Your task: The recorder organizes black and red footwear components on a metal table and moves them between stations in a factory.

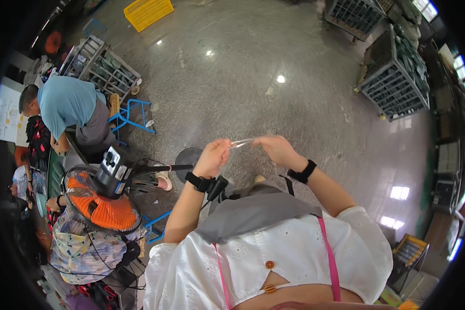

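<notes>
My left hand [213,156] is raised in front of me with its fingers pinched together. A thin, pale, shiny strip [241,142] runs from its fingertips across to my right hand [278,149]. The strip is blurred, so its exact kind does not show. The fingers of my right hand are closed at the strip's other end, smeared a little by motion. Both hands are above the bare floor, a short way ahead of my grey apron [258,214]. Each wrist wears a black band.
On my left stands a pedestal fan [102,199] with an orange centre. Two people bend over work there, near a blue stool frame [132,116]. Wheeled crates of dark pieces stand at the left [108,70] and right [395,77]. A yellow crate [149,13] lies far ahead.
</notes>
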The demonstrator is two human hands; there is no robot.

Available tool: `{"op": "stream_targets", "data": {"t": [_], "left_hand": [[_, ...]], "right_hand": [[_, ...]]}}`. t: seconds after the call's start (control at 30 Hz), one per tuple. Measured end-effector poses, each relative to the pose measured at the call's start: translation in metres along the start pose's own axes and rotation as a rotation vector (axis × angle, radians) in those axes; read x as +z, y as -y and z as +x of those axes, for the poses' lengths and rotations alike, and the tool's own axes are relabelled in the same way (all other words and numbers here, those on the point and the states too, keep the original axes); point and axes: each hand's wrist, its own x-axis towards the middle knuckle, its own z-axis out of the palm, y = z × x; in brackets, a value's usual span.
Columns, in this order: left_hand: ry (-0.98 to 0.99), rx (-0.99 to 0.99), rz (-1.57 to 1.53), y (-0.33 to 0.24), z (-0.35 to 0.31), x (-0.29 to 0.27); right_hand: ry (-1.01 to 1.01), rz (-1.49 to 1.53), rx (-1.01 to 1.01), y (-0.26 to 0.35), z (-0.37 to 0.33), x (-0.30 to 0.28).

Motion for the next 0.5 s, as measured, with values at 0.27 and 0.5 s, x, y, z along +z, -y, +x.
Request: {"op": "stream_targets", "data": {"t": [0.27, 0.5], "left_hand": [[0.058, -0.119, 0.165, -0.007, 0.122, -0.013], [0.104, -0.004, -0.372, -0.092, 0.258, -0.074]], "right_hand": [[0.206, 1.625, 0.322, -0.098, 0.187, -0.033], [0.449, 0.587, 0.556, -0.12, 0.291, -0.129]]}}
